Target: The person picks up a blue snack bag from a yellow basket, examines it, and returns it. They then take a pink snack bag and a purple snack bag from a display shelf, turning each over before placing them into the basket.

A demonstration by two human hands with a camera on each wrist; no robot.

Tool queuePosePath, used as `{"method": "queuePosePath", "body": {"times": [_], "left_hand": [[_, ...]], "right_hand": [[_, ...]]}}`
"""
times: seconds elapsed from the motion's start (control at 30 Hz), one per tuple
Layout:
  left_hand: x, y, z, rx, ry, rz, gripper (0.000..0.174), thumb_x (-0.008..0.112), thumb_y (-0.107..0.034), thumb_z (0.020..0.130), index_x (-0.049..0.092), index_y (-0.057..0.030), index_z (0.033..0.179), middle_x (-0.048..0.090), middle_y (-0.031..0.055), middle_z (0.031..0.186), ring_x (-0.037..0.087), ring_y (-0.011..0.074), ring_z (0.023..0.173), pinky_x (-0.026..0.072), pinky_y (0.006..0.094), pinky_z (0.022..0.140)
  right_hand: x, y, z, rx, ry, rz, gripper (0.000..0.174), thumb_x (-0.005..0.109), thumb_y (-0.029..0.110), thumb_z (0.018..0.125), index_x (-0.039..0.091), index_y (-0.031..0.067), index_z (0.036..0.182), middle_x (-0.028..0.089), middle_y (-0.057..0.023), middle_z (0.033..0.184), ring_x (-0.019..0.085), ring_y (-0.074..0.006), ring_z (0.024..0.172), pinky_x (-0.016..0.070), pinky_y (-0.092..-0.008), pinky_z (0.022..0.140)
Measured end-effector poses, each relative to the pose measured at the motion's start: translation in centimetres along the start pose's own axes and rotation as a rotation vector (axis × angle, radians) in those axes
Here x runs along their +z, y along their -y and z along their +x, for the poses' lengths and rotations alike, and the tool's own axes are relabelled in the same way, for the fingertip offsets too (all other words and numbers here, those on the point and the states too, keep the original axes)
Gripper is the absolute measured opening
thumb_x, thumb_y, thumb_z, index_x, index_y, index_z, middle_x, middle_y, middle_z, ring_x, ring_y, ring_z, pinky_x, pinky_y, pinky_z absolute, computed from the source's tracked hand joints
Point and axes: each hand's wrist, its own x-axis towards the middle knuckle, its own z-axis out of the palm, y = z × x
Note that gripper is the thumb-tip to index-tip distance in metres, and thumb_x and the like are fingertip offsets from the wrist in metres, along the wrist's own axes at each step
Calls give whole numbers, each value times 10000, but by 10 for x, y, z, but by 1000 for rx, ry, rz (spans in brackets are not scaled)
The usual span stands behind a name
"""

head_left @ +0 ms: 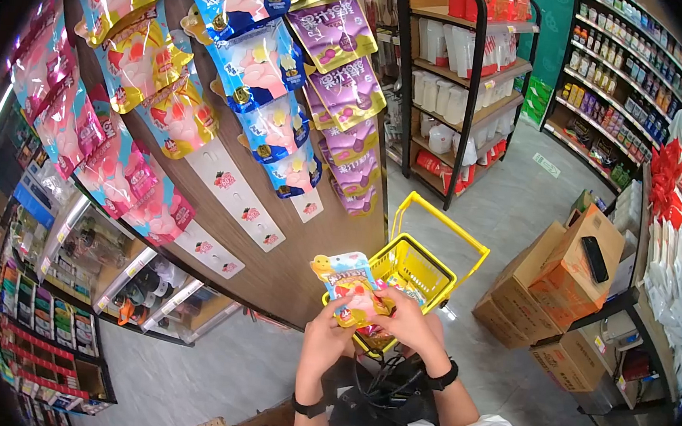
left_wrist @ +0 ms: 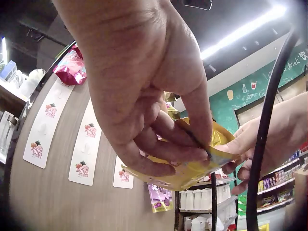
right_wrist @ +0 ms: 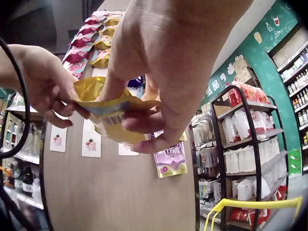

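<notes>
1. Your left hand (head_left: 325, 335): nearest item. Thumb and curled fingers pinch the lower left edge of the snack packet (head_left: 348, 285).
2. Your right hand (head_left: 413, 321): thumb and bent fingers are clamped on the packet's right edge, just beside the left hand.
3. Snack packet: held upright between both hands in front of your chest, above and just short of the yellow basket (head_left: 424, 279). The face is yellow, blue and pink.
4. Black wristbands (head_left: 308, 407): one on each wrist, with a black cable (head_left: 379, 379) looping between your forearms.
5. Yellow basket: on the grey floor (head_left: 512, 204) beyond your hands, handle raised. What look like more packets lie inside, half hidden by your fingers.
6. Curved wooden display (head_left: 272, 264): to the left, hung with rows of pink, yellow, blue and purple hanging packets (head_left: 261, 64).
7. Cardboard boxes (head_left: 551, 272): stacked right of the basket, with a black phone (head_left: 595, 259) lying on the top one.
8. Black rack (head_left: 466, 78): behind the basket, holding white and red goods.
9. Wall shelves (head_left: 621, 67): farthest item, lined with bottles.
</notes>
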Motion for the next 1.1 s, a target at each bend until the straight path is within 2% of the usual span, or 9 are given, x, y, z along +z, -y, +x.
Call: {"method": "queuePosePath", "body": {"times": [0.2,0.37,0.6,0.7,0.77,0.83,0.87,1.03,1.1], "left_hand": [[3,1,-1,83,-41,125,460,651,-17,758,537,-81,1199,677,178,862,682,195,817,499,274,670],[4,3,-1,75,-37,120,466,638,-15,754,538,-91,1202,674,178,829,685,198,737,502,282,637],[6,10,1,114,-48,50,460,625,-15,757,537,-93,1202,678,163,795,676,175,663,500,281,586],[5,14,0,60,-26,25,451,627,-13,758,542,-84,1195,682,163,820,676,153,708,502,270,599],[3,13,1,13,-19,33,447,629,-1,758,543,-74,1191,682,169,840,676,148,752,501,266,626],[4,21,3,99,-34,10,451,628,10,760,541,-72,1194,681,175,847,678,160,769,501,269,636],[4,23,3,141,-43,0,452,627,16,760,539,-71,1195,680,177,850,679,167,777,501,270,640],[1,5,-1,68,-8,47,458,627,21,765,533,-70,1204,678,185,863,680,184,798,502,274,648],[1,5,-1,70,-5,60,456,627,20,767,532,-68,1205,677,187,866,680,185,799,503,273,650]], "right_hand": [[3,-6,-1,22,-21,58,422,743,193,714,573,7,1053,618,-148,985,608,-263,916,470,-326,804],[0,1,-2,88,-20,72,417,739,152,700,571,6,1052,619,-149,998,607,-261,948,468,-323,826],[6,-11,-1,16,-25,30,385,709,157,738,558,6,1057,611,-153,1001,599,-274,939,466,-331,811],[5,-11,-1,31,31,25,405,701,176,762,546,9,1097,611,-158,1009,594,-270,928,464,-332,784],[5,-18,0,49,42,137,409,704,176,760,548,12,1100,613,-153,1008,595,-255,920,463,-324,780],[6,-21,0,67,42,208,390,706,166,755,562,12,1083,617,-141,1007,596,-227,907,462,-308,767],[6,-21,0,63,31,170,387,707,156,749,566,13,1079,619,-138,1001,596,-223,905,462,-305,765],[5,-14,-1,19,-49,103,373,714,102,717,589,21,1059,627,-119,958,599,-200,865,468,-290,737],[3,-12,-1,60,-41,82,378,717,88,707,594,25,1059,630,-112,938,603,-192,839,471,-287,725]]}}
